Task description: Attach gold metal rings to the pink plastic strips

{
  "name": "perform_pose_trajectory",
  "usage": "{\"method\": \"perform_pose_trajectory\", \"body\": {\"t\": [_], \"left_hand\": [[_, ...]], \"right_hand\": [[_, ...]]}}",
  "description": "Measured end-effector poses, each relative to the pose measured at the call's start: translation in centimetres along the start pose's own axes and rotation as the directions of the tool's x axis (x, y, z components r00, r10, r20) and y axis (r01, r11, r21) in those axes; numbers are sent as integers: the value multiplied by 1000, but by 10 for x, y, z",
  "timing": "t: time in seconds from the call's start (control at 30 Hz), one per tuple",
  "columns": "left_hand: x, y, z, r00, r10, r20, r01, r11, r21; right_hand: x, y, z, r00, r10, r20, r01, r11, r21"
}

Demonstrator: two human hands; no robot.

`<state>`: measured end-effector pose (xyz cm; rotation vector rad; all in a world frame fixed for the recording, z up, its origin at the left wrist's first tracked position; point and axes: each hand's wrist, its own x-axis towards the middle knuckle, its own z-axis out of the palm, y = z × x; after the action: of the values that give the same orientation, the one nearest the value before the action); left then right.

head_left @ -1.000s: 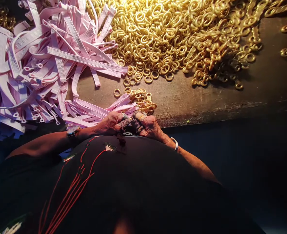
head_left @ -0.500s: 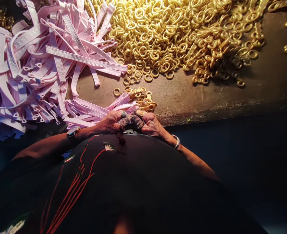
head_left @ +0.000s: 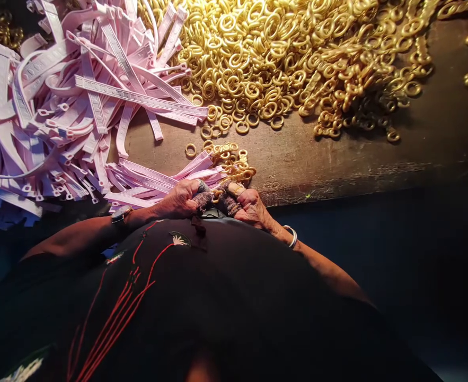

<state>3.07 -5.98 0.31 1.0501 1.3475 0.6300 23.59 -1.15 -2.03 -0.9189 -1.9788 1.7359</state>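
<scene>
Close to my body, at the table's front edge, both hands meet with their fingers pinched. Dark, knitted-looking wraps cover some of the fingers. A small gold ring (head_left: 217,195) shows in the narrow gap between the two sets of fingertips, seemingly gripped by my right hand (head_left: 250,207). My left hand (head_left: 186,198) is closed beside it; whatever its fingers pinch is hidden. Just beyond the hands lies a small bundle of pink straps (head_left: 150,178), with gold rings (head_left: 239,167) at its right end.
A big heap of pink straps (head_left: 59,95) covers the left of the wooden table (head_left: 285,159). Piled gold rings (head_left: 257,58) spread across the back, with darker linked gold pieces (head_left: 337,111) to their right. The table's front edge runs just past my hands.
My right hand has shifted slightly right and down, away from the left. The gap between the fingertips is wider, and the gold ring shows more clearly. My left hand has hardly moved.
</scene>
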Motion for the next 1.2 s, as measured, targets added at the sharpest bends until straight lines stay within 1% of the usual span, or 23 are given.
{"method": "perform_pose_trajectory", "body": {"t": [0.07, 0.17, 0.37, 0.6, 0.67, 0.87, 0.93, 1.07, 1.2], "left_hand": [[0, 3, -1, 1000, -10, 20, 10, 1000, -6], [1, 3, -2, 998, -14, 54, 16, 999, -32], [3, -2, -2, 998, 2, 61, -1, 1000, -14], [3, 0, 0, 995, -51, 87, 62, 990, -126], [3, 2, -1, 994, -68, 90, 79, 990, -120], [3, 7, -4, 992, -87, 87, 90, 996, -27], [3, 7, -5, 992, -87, 91, 90, 995, -32], [4, 6, -5, 990, -79, 113, 83, 996, -35], [5, 7, -4, 994, -42, 97, 48, 997, -65]], "right_hand": [[2, -3, -4, 999, -26, 31, 28, 998, -51], [6, -5, -4, 996, -78, 40, 81, 994, -72], [10, -4, -4, 984, -156, 89, 165, 980, -109], [9, 5, -5, 977, -179, 116, 197, 966, -170], [10, 5, -4, 973, -197, 122, 215, 963, -163], [12, -1, -4, 964, -242, 111, 259, 949, -178], [13, -2, -5, 959, -254, 124, 274, 945, -181], [14, -1, -6, 961, -233, 149, 261, 943, -207], [15, 2, -5, 954, -258, 155, 289, 929, -231]]}}
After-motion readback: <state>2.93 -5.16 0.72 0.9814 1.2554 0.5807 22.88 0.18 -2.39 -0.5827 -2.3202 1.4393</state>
